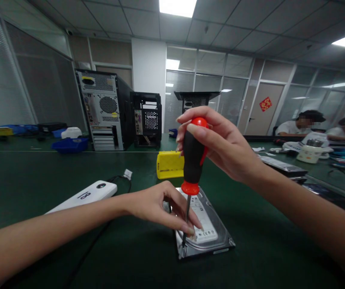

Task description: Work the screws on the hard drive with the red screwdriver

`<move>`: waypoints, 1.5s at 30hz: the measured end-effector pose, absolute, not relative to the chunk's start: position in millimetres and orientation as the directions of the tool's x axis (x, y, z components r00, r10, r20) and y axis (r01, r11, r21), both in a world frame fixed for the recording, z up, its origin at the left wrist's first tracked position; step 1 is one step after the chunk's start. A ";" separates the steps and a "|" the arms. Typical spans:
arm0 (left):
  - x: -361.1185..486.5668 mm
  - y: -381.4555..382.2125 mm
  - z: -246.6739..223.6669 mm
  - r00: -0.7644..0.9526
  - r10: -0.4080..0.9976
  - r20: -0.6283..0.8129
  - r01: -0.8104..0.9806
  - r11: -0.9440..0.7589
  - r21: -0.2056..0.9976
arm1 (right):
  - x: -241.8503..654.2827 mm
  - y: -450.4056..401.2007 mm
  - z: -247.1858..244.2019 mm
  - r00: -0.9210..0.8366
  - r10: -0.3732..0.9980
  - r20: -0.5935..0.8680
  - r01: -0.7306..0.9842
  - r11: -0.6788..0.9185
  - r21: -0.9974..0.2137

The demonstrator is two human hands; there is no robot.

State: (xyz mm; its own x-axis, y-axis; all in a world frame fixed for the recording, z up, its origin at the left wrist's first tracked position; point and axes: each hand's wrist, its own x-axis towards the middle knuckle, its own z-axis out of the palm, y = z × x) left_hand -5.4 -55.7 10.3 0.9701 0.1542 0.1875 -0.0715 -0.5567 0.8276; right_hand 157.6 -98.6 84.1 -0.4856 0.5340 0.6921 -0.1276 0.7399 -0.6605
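Note:
A silver hard drive point(217, 224) with a white label lies flat on the green table. My right hand point(217, 140) is wrapped round the top of a black and red screwdriver point(193, 160), which stands nearly upright. Its dark tip meets the drive's near left corner. My left hand point(166, 204) reaches over the drive from the left, thumb and fingertips pinched at the lower part of the screwdriver shaft. The fingers hide part of the label and the drive's left edge.
Behind the drive is a yellow tray point(170, 165). A white power strip point(85, 196) with a dark cable lies at left. Computer cases point(104, 108) stand at the back, beside a blue tray point(70, 145). More drives point(283, 166) are stacked at right; two people sit beyond.

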 end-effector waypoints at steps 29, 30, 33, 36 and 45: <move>-3.7 -63.8 14.3 0.957 0.256 0.137 -0.089 -0.191 0.977 | 145.7 -100.9 78.3 -0.354 0.655 0.667 -0.088 0.687 -0.721; -3.4 -63.8 14.3 0.958 0.253 0.137 -0.091 -0.186 0.978 | 144.1 -101.3 78.8 -0.362 0.664 0.655 -0.112 0.666 -0.737; -2.9 -64.3 14.6 0.959 0.244 0.143 -0.103 -0.171 0.980 | 137.5 -101.7 80.8 -0.424 0.684 0.594 -0.180 0.579 -0.795; -3.0 -64.7 14.6 0.962 0.234 0.141 -0.109 -0.144 0.984 | 131.4 -101.3 81.8 -0.492 0.670 0.555 -0.209 0.528 -0.823; -2.5 -63.1 11.4 0.968 0.206 0.145 -0.132 -0.077 0.988 | 138.0 -105.6 88.2 -0.554 0.661 0.507 -0.269 0.434 -0.860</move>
